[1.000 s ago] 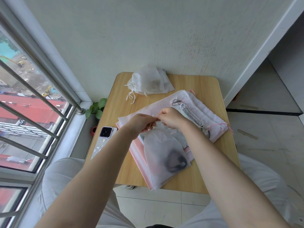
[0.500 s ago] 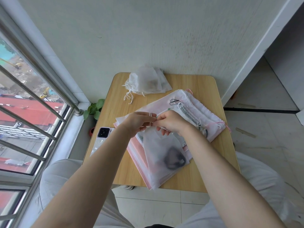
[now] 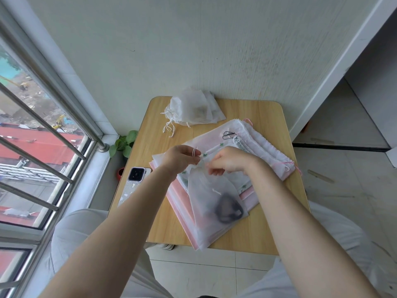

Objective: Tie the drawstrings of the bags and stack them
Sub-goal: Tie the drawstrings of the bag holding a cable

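1. The left hand (image 3: 179,159) pinches a loop of white drawstring (image 3: 195,152) wound over its fingers, at the gathered mouth of a translucent white bag (image 3: 211,208).
2. The right hand (image 3: 231,161) is closed on the same bag mouth from the other side, fingers curled down onto the fabric; the two hands sit just beside each other.
3. That white bag hangs from the hands toward the near edge of the desk (image 3: 266,231), its lower part lying on a flat pile of bags; a dark, rounded object (image 3: 228,208) shows through the fabric, too blurred to identify.
4. The pile of flat bags (image 3: 253,147) under it is pale pink and white, some printed with small green motifs, with pink and white cords at the right end and a black cord (image 3: 228,134) on top.
5. A separate stack of tied white bags (image 3: 193,110) lies at the far left corner of the desk, loose string ends trailing toward the left edge; a faint brownish shape shows inside.
6. A phone (image 3: 134,183) lies at the desk's left edge, camera side up; no writing is legible on it or anywhere else.
7. A small green plant (image 3: 124,144) stands below the desk beside the window rail.
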